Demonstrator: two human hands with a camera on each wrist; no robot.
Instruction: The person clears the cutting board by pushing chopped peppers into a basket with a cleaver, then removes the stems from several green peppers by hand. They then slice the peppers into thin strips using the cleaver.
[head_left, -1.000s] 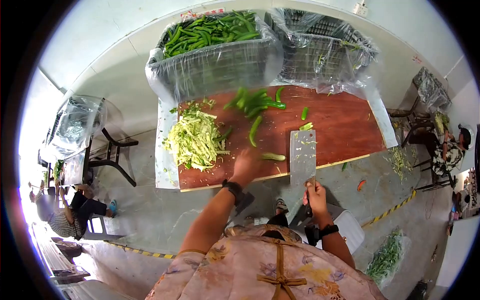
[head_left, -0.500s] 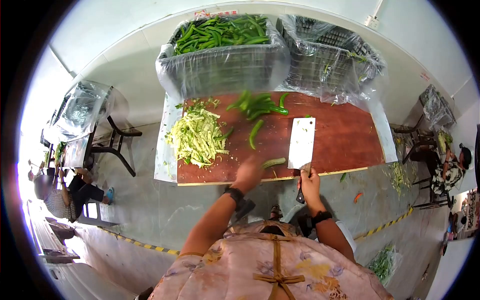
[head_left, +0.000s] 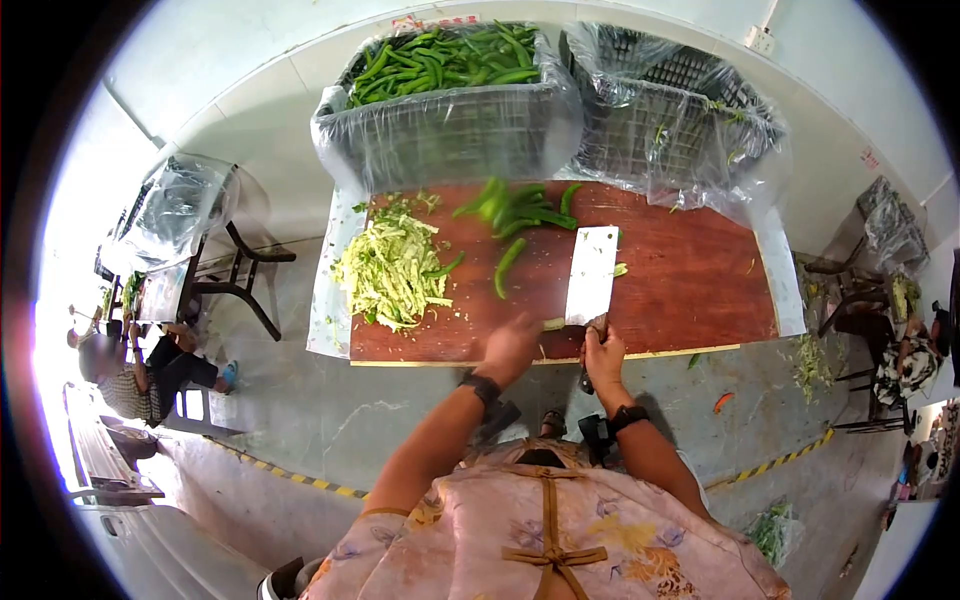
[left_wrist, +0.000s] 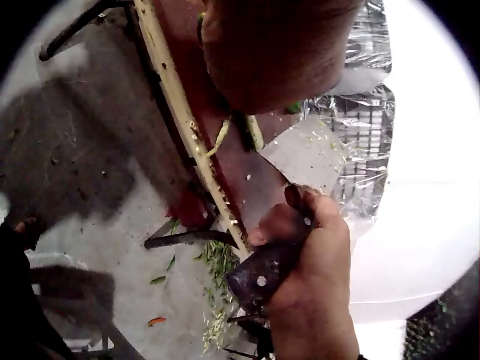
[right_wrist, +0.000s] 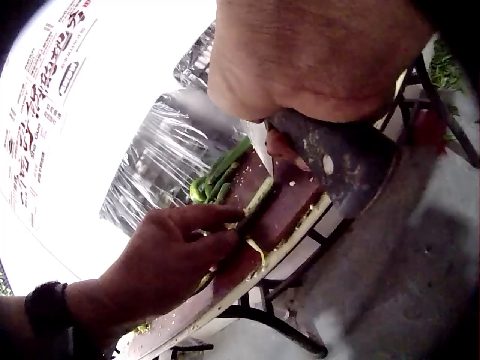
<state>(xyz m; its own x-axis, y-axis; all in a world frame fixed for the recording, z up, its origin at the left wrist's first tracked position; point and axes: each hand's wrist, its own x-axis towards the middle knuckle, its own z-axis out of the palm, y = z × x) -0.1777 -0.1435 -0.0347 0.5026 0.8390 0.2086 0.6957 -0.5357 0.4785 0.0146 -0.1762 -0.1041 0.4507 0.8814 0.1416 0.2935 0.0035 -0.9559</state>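
Observation:
My right hand point(head_left: 604, 362) grips the dark handle of a cleaver point(head_left: 592, 272), its broad blade over the wooden board point(head_left: 690, 290). At the board's near edge, my left hand point(head_left: 510, 348) pinches a pale-sided green pepper point(right_wrist: 259, 196) between thumb and fingers, as the right wrist view shows. The blade edge is close to that pepper's far end; whether they touch I cannot tell. In the left wrist view my left hand point(left_wrist: 281, 52) hides most of the pepper. Shredded pale-green pieces point(head_left: 390, 275) are heaped at the board's left; whole green peppers point(head_left: 530, 212) lie at the back.
Behind the board stand a plastic-lined crate point(head_left: 440, 130) full of green peppers and another lined crate point(head_left: 680, 140) with a few green bits. One curved pepper point(head_left: 508, 267) lies mid-board. People sit at far left and far right. Scraps lie on the floor.
The cleaver and my right hand have moved left, closer to my left hand. My left hand has shifted slightly right, and less of the pale-sided pepper shows in the head view.

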